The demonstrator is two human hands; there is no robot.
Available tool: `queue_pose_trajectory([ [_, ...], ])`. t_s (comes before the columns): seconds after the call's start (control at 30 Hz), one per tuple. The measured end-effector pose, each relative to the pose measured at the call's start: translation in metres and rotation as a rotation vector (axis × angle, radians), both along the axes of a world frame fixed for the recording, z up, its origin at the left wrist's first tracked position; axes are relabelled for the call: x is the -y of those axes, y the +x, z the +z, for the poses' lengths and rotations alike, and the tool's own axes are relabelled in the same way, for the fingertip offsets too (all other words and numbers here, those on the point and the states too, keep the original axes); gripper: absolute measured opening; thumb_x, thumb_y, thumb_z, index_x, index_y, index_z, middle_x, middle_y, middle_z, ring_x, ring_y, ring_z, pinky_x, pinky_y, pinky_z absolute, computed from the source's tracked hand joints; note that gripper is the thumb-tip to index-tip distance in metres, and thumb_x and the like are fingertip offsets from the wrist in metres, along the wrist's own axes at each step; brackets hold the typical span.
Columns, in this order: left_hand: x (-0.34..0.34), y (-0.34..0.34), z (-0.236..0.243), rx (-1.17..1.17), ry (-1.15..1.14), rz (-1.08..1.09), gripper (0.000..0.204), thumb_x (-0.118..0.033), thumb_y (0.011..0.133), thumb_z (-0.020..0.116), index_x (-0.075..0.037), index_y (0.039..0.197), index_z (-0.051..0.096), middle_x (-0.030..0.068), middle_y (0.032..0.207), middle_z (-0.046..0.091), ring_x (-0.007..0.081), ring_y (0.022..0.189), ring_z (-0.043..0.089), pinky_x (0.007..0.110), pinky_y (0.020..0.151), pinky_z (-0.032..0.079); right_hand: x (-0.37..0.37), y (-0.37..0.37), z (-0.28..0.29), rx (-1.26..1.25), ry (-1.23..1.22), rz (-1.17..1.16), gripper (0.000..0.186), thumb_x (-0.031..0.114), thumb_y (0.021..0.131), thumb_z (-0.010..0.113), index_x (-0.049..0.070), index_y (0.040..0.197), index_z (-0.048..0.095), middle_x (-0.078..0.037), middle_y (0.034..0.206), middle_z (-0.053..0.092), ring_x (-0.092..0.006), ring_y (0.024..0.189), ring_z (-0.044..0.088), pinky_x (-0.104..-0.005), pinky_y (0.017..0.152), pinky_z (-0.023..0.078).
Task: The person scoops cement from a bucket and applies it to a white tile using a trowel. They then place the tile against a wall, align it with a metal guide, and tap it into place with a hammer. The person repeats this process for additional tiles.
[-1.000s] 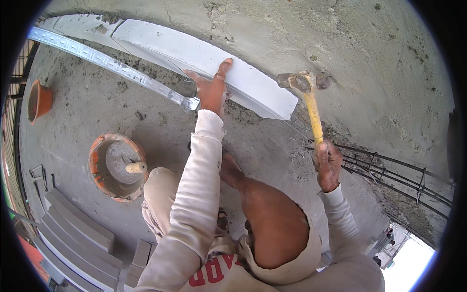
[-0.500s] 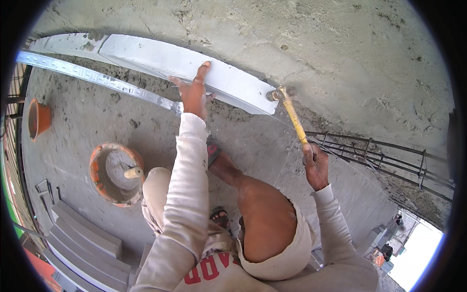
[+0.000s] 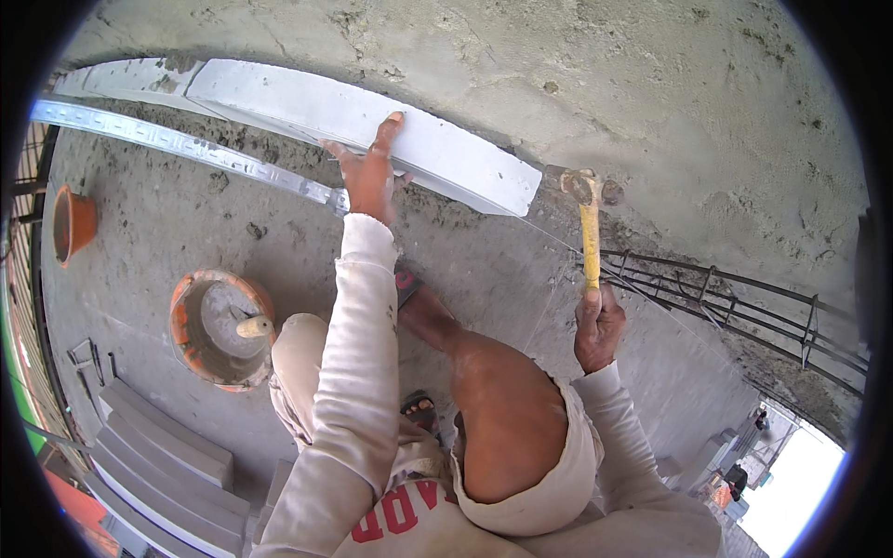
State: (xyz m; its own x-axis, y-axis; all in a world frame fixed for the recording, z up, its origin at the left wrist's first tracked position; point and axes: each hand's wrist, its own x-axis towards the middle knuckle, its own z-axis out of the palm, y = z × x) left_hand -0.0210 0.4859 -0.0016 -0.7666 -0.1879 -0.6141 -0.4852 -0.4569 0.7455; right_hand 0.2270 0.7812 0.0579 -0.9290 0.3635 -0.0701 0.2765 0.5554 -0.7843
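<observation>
A long pale lightweight concrete block (image 3: 298, 102) lies along the foot of the wall. My left hand (image 3: 370, 177) is on its near edge, fingers spread, with one digit reaching over the top face and the others against the near side. My right hand (image 3: 598, 327) is closed round the yellow handle of a hammer (image 3: 590, 228). The hammer's worn metal head is just off the block's right end, with a small gap between them. A thin string runs from near that end toward the lower right.
A metal straightedge strip (image 3: 186, 146) lies in front of the blocks. On the floor stand a mortar bucket (image 3: 186, 344) with a wooden-handled tool in it and a smaller orange bucket (image 3: 82, 226). Stacked blocks (image 3: 167, 432) sit lower left. A rebar cage (image 3: 735, 302) extends along the right wall.
The hammer head has moved right, away from the block's end, and its handle stands more upright. My left hand keeps its place on the block.
</observation>
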Motion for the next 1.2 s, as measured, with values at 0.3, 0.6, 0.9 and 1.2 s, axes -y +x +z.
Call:
queue_pose_trajectory([
  [0.3, 0.003, 0.001, -0.003, -0.012, -0.011, -0.01, 0.151, -0.038, 0.08, 0.092, -0.008, 0.165, -0.029, 0.023, 0.156, 0.043, 0.0516, 0.145, 0.041, 0.054, 0.098, 0.055, 0.001, 0.001, 0.001, 0.106, -0.033, 0.023, 0.045, 0.04, 0.113, 0.057, 0.004, 0.086, 0.057, 0.006, 0.068, 0.043, -0.0044, 0.064, 0.037, -0.0275, 0.055, 0.032],
  [0.6, 0.003, -0.001, -0.006, -0.004, -0.001, 0.003, 0.149, -0.036, 0.081, 0.091, -0.011, 0.166, -0.03, 0.0217, 0.164, 0.037, 0.0401, 0.143, 0.048, 0.065, 0.106, 0.05, -0.005, 0.0, -0.008, 0.171, 0.021, 0.031, 0.042, 0.037, 0.112, 0.059, 0.002, 0.089, 0.06, 0.004, 0.067, 0.045, -0.0062, 0.065, 0.039, -0.0294, 0.054, 0.034],
  [0.9, 0.002, 0.0, -0.004, -0.005, -0.041, -0.01, 0.151, -0.039, 0.079, 0.092, -0.009, 0.166, -0.028, 0.0215, 0.154, 0.046, 0.0429, 0.139, 0.048, 0.053, 0.096, 0.057, 0.008, 0.004, 0.004, 0.119, -0.067, -0.005, 0.041, 0.036, 0.112, 0.059, 0.002, 0.09, 0.06, 0.003, 0.066, 0.045, -0.0059, 0.061, 0.038, -0.03, 0.053, 0.033],
  [1.2, 0.001, 0.002, -0.002, -0.015, -0.02, 0.011, 0.147, -0.036, 0.081, 0.091, -0.009, 0.167, -0.026, 0.0218, 0.154, 0.045, 0.0447, 0.136, 0.051, 0.054, 0.097, 0.056, 0.004, -0.007, 0.003, 0.177, 0.019, 0.044, 0.041, 0.038, 0.112, 0.058, 0.003, 0.093, 0.061, 0.002, 0.063, 0.044, -0.0072, 0.059, 0.038, -0.0303, 0.053, 0.033],
])
